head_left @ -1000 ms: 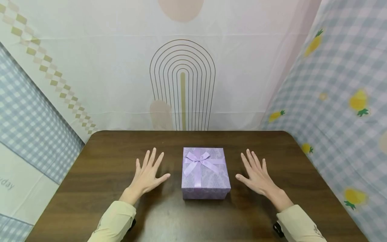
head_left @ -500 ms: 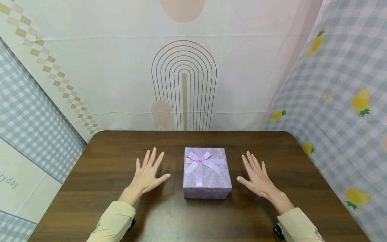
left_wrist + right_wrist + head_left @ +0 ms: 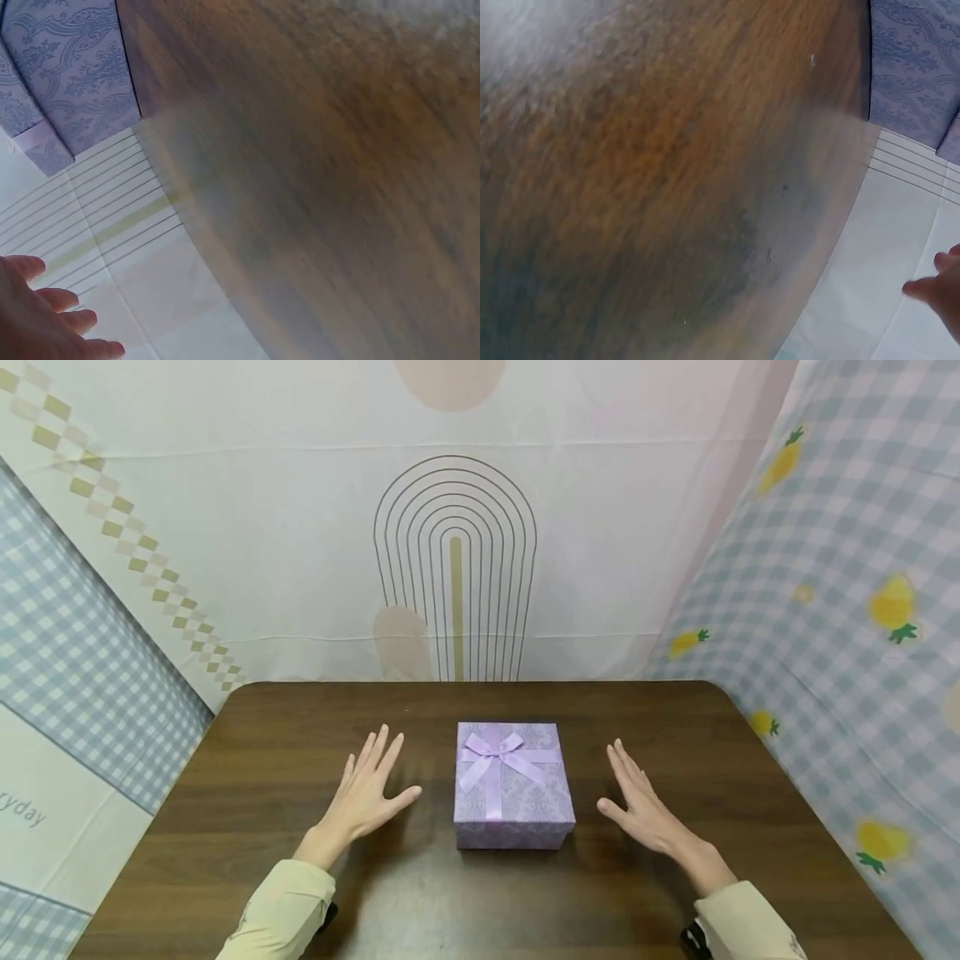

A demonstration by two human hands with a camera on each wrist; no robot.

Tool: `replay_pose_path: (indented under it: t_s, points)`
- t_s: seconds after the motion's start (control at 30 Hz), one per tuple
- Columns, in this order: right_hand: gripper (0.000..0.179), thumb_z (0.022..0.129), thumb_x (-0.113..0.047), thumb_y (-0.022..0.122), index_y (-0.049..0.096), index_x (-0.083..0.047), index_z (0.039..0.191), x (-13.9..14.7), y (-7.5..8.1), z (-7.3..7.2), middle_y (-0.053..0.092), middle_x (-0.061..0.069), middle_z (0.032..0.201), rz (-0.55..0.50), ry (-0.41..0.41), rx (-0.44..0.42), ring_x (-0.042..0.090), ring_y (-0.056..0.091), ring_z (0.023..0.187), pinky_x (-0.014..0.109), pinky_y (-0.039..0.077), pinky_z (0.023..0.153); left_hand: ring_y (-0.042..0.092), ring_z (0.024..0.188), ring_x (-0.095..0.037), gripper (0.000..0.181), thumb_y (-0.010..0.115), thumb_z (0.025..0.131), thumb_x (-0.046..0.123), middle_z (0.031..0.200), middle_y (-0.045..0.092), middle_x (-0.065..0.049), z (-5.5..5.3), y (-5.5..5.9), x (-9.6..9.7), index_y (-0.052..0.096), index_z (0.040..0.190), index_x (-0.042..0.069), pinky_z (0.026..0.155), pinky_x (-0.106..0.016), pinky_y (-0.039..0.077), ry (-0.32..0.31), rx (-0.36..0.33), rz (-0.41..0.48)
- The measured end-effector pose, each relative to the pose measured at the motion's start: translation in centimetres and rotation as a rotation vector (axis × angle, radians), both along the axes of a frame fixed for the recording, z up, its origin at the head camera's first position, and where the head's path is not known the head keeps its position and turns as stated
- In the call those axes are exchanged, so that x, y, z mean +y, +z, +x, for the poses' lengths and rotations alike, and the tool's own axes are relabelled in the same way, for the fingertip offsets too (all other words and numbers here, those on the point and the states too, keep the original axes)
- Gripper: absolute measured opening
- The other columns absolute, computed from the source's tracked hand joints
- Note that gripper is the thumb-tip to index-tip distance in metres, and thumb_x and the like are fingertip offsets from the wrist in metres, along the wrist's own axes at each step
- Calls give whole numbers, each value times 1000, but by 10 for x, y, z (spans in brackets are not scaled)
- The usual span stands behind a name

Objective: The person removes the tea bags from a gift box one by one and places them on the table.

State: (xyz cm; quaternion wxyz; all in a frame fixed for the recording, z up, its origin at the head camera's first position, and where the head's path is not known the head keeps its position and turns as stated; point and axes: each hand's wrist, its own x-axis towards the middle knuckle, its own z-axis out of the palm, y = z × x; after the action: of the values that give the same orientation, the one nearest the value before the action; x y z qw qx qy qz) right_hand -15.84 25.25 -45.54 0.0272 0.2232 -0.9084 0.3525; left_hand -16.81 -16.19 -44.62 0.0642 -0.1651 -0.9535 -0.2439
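Note:
A square lilac gift box point(image 3: 517, 793) with a damask pattern sits on the brown table, its lid tied with a satin ribbon bow point(image 3: 491, 752). To its left, my left hand point(image 3: 363, 797) is held with fingers spread, apart from the box and holding nothing. On the other side my right hand point(image 3: 645, 810) is also apart from it, fingers straight and closer together. In the left wrist view the box's side point(image 3: 82, 75) shows at upper left, above the fingertips point(image 3: 79, 321). The right wrist view has the box's side point(image 3: 915, 67) at upper right.
The wooden table point(image 3: 300, 710) has rounded far corners. Behind it hangs a pale cloth point(image 3: 285, 543) printed with arches. A blue checked cloth point(image 3: 840, 610) with yellow fruit slopes along the right side, and another checked cloth point(image 3: 82, 585) lies at the left.
My right hand has turned and moved slightly right, its fingers drawing closer together. The left hand has turned a little. The box stays in place.

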Motion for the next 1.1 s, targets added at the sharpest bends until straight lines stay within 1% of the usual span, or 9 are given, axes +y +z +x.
replay_pose_path:
  t_s: [0.1,0.17,0.27,0.33,0.4,0.6,0.83,1.03,1.1]
  points:
    - [81,92,-39,51,2,-3,146,-2,-1,-1,-2,19,152,-82,33,-19,44,4,135,65,10,100,10,138,-33,82,59,85,40,152,8,-17,1,-1,-2,18,145,2,105,-58,15,-32,-16,104]
    - [79,92,-36,51,3,-3,146,-2,-1,0,-2,16,152,-108,40,-22,40,5,136,56,12,104,11,137,-34,81,61,86,30,151,8,-18,1,-2,-2,16,144,-3,106,-55,17,-69,-35,181]
    - [78,92,-36,50,5,-4,146,-4,-2,1,2,15,152,-117,48,-2,30,7,136,31,11,109,12,137,-35,79,62,87,20,151,8,-20,2,-3,0,14,142,-8,107,-52,19,-116,-54,265]
    - [78,92,-39,50,6,-5,147,-6,-4,1,4,16,152,-117,62,14,24,7,136,15,8,105,13,137,-35,78,61,87,20,151,8,-19,3,-4,2,14,142,-7,107,-51,18,-139,-68,306]
    - [79,92,-42,50,7,-3,146,-9,-4,0,5,18,151,-119,80,31,24,8,136,7,6,101,15,136,-35,76,60,88,21,150,9,-19,3,-4,6,14,142,-7,107,-51,18,-161,-70,333]
    - [84,90,-49,48,10,1,145,-21,-5,-2,8,23,150,-135,145,38,39,13,134,6,6,100,18,134,-36,77,57,89,32,149,12,-19,6,-2,21,16,143,-5,105,-53,20,-262,-92,395]
    - [90,87,-59,45,12,1,145,-34,-7,-2,11,22,150,-106,204,31,38,16,133,9,9,101,16,135,-34,88,64,83,39,151,8,-14,8,-2,42,15,144,-1,106,-51,19,-379,-180,379]
    - [90,84,-43,61,11,-2,146,-42,-6,-1,13,20,150,-87,202,-8,39,19,133,10,10,101,15,136,-31,91,69,80,31,151,6,-14,12,-1,52,13,145,-1,106,-50,21,-380,-209,346]
    - [91,82,-36,65,10,-3,146,-43,-5,-1,12,18,150,-73,185,-32,38,19,133,19,16,106,15,136,-31,92,69,80,30,151,6,-15,12,-2,53,12,144,-2,106,-49,21,-360,-223,341]
